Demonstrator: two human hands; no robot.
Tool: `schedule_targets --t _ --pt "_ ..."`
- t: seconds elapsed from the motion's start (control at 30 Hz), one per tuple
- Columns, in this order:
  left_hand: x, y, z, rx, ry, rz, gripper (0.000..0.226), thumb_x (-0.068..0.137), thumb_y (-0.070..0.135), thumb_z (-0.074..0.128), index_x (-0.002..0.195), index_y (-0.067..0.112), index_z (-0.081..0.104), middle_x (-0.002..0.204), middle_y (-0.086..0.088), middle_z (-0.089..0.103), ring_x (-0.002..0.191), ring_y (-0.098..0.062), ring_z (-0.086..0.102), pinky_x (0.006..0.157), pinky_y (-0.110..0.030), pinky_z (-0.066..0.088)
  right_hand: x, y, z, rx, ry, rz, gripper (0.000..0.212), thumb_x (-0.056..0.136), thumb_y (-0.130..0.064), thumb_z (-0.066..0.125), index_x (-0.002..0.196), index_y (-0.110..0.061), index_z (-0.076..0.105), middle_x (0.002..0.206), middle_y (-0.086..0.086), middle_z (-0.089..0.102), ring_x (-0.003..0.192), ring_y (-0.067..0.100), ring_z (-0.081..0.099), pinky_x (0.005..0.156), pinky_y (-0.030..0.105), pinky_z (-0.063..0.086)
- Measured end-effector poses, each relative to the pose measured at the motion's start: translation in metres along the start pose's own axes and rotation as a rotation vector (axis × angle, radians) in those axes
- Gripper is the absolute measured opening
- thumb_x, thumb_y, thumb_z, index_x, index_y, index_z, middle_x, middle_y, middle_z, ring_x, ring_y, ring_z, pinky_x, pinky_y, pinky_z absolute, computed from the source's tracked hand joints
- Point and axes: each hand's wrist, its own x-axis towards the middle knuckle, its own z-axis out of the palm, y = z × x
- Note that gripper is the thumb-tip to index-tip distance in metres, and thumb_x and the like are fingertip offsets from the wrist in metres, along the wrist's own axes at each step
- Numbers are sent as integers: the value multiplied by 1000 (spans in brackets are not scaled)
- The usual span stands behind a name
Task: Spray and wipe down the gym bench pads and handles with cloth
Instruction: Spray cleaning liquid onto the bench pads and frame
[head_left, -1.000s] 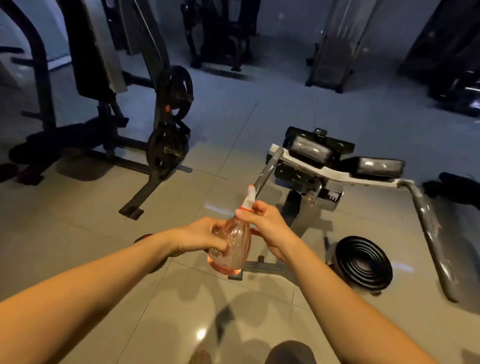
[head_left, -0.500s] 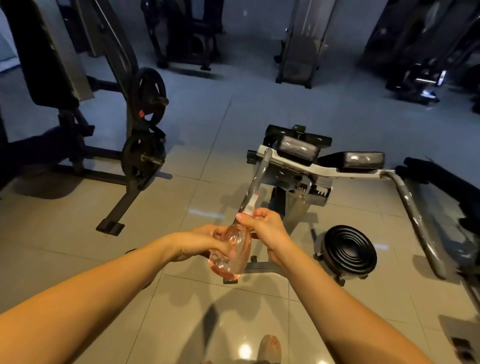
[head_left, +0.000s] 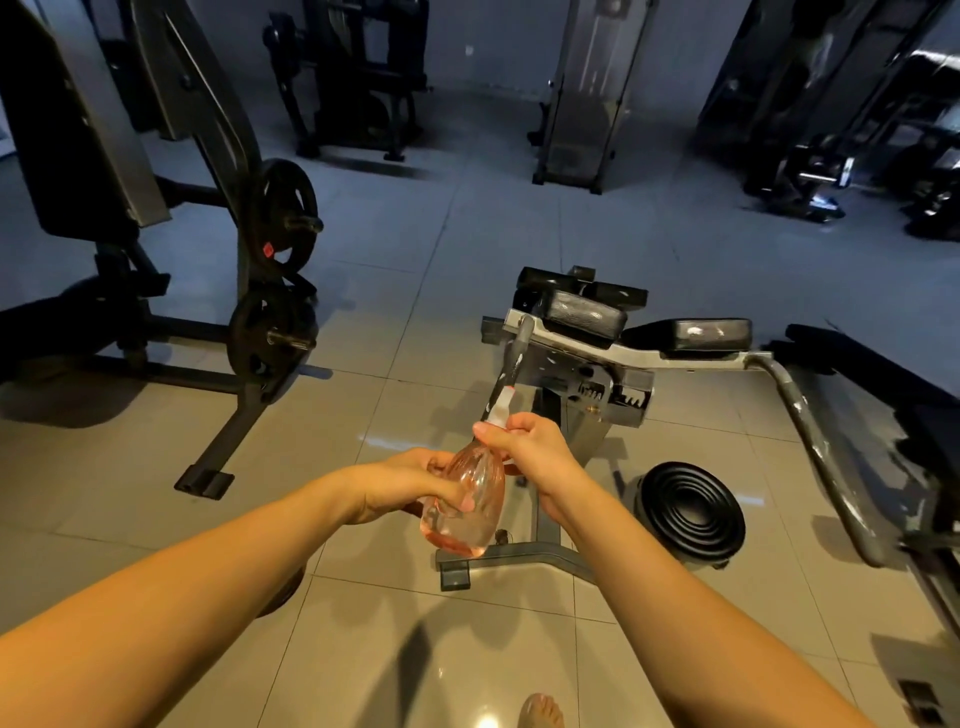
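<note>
Grip unchanged: left hand (head_left: 410, 480) wraps the spray bottle (head_left: 467, 514), right hand (head_left: 530, 447) pinches its neck (bench handle (head_left: 511, 364) now closer).

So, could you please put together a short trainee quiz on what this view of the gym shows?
1. True or false: only one hand holds the spray bottle.
2. Which hand grips the bottle's body? A) left hand B) right hand C) neither
3. How many weight plates show on the rack at left?
Key: 1 false, both hands hold it; 2 A, the right hand grips the neck; 3 two.
</note>
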Motion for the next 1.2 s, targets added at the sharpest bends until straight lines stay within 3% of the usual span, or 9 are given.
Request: schedule_targets --t 0.13,0.27,0.37,0.47,0.57,0.8,0.93,1.1,1.2 --pt "-7 -5 -2 26 -9 10 58 74 34 84 129 27 67 121 1 73 114 -19 68 103 -40 54 -5 3 6 1 -37 9 40 85 -32 81 117 -14 66 104 3 75 90 12 72 71 25 53" --pt "-20 -17 -4 40 -47 -19 55 76 32 83 128 25 67 120 -1 74 114 -20 69 104 -41 54 -11 15 15 -37 -55 38 42 81 -35 85 112 -15 66 104 4 75 99 20 72 93 42 57" --pt "-31 -31 -5 39 -88 -42 49 80 30 81 127 24 69 120 -5 74 113 -23 70 105 -43 53 -15 26 23 -52 -74 90 39 78 -37 87 102 -13 66 98 6 77 93 20 72 94 45 57" --pt "-42 -48 -6 41 -115 -58 55 76 34 84 128 21 69 122 -8 73 116 -26 69 108 -47 51 -22 35 38 -51 -114 131 47 78 -36 88 109 -7 67 96 7 78 86 18 73 93 46 59" --pt "-52 -64 -8 58 -125 -67 61 72 36 86 127 18 68 122 -10 73 116 -28 69 109 -51 49 -29 42 51 -55 -172 173 42 80 -32 86 110 -10 67 94 3 78 87 16 74 90 41 60" --pt "-63 -87 -10 60 -185 -104 52 81 27 83 129 14 68 124 -12 72 117 -29 68 110 -50 48 -41 61 67 -112 -173 176 28 80 -33 86 89 -17 65 84 0 76 76 13 70 80 35 57" --pt "-60 -88 -7 60 -205 -103 50 81 24 84 128 15 68 124 -10 72 118 -28 68 109 -43 50 -42 68 66 -72 -163 206 37 79 -30 88 103 -11 66 91 4 79 84 17 74 88 42 60" --pt "-45 -80 1 61 -238 -93 57 80 30 86 131 16 66 127 -9 71 120 -27 67 111 -48 48 -40 64 47 -92 -125 185 30 81 -29 86 97 -12 67 83 2 77 71 11 71 66 26 56" --pt "-33 -64 10 81 -197 -68 60 75 35 89 128 19 67 122 -5 73 116 -24 69 109 -48 50 -35 56 29 -59 -137 173 35 81 -27 86 107 -9 69 88 4 78 76 13 72 70 30 57"
